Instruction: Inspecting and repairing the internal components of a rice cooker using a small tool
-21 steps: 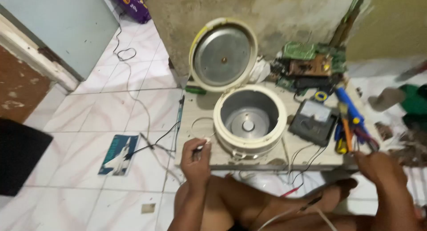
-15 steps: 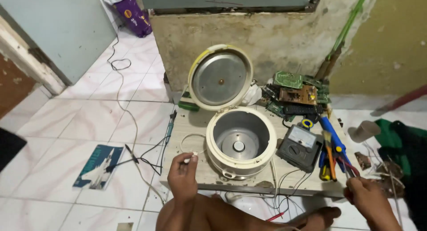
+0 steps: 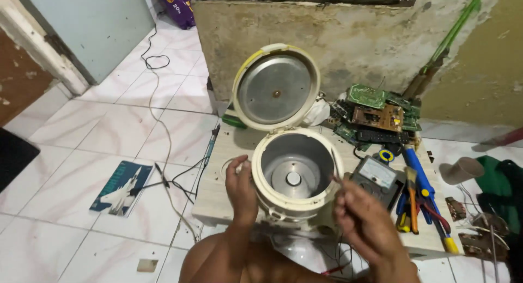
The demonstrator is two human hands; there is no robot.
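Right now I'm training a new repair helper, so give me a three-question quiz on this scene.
1. True or false: the rice cooker has its lid open.
2. Which hand touches the cooker's rim: A) left hand B) right hand?
3. What lies just right of the cooker on the board?

Key: 1 true. 2 A. 3 a meter with a dial, beside hand tools.

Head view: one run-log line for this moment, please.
left hand at rice cooker rim | right hand holds thin probe | lid open | multimeter beside
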